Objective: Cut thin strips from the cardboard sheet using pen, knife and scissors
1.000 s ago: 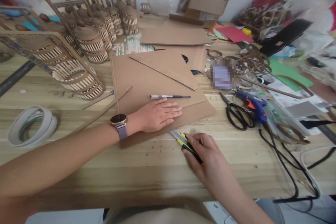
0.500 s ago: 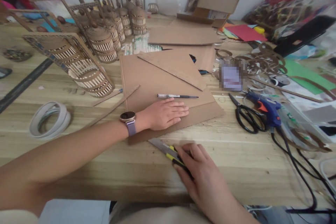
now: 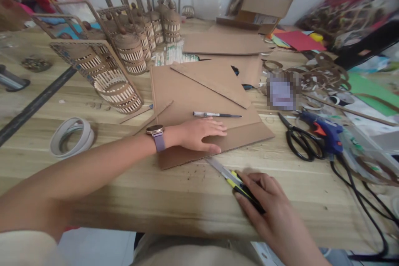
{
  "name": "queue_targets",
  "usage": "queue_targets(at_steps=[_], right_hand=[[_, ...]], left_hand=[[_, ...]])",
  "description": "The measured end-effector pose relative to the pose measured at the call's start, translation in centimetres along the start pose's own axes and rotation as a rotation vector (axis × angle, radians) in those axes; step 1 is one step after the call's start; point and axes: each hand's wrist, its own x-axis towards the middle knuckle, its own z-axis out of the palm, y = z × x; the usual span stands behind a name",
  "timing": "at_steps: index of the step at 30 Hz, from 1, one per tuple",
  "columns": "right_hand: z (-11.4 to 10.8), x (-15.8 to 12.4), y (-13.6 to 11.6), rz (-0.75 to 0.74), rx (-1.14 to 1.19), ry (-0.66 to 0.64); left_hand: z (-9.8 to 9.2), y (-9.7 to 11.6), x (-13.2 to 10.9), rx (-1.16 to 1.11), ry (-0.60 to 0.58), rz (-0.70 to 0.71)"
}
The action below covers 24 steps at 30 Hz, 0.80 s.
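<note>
One knife (image 3: 234, 181) is gripped in your right hand (image 3: 274, 203), blade (image 3: 218, 167) just beside the cardboard (image 3: 196, 97). Your left hand (image 3: 196, 134) lies open on the cardboard, near one pen (image 3: 217, 114). One open box (image 3: 264, 5) stands behind, contents unclear.

The cardboard sheet (image 3: 199, 99) looks matt and papery, its near edge rough. The utility knife (image 3: 233, 181) joins a smooth metal blade (image 3: 218, 167) to a plastic handle (image 3: 249, 196). Beneath, the wooden tabletop (image 3: 149, 203) shows grain with a soft sheen; at right, the glue gun (image 3: 328, 135) is blue plastic.
</note>
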Motion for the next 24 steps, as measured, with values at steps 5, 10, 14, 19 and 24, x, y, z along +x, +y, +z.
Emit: queue_targets(at_steps=[5,10,14,19,24], right_hand=[[-0.5,-0.5,1.3,0.044,-0.041,0.026],[-0.8,-0.6,1.5,0.080,-0.048,0.068],[-1.2,-0.6,1.5,0.074,-0.060,0.088],[-1.5,-0.7,1.8,0.114,-0.081,0.099],[-1.5,-0.5,2.2,0.096,-0.085,0.102]], left_hand=[[-1.0,-0.1,0.4,0.015,-0.167,0.018],[-1.2,0.0,0.3,-0.005,-0.171,0.014],[-1.3,0.0,0.3,-0.018,-0.175,0.009],[-1.2,-0.1,0.3,-0.017,-0.158,0.024],[-1.2,0.0,0.3,-0.013,-0.170,0.021]])
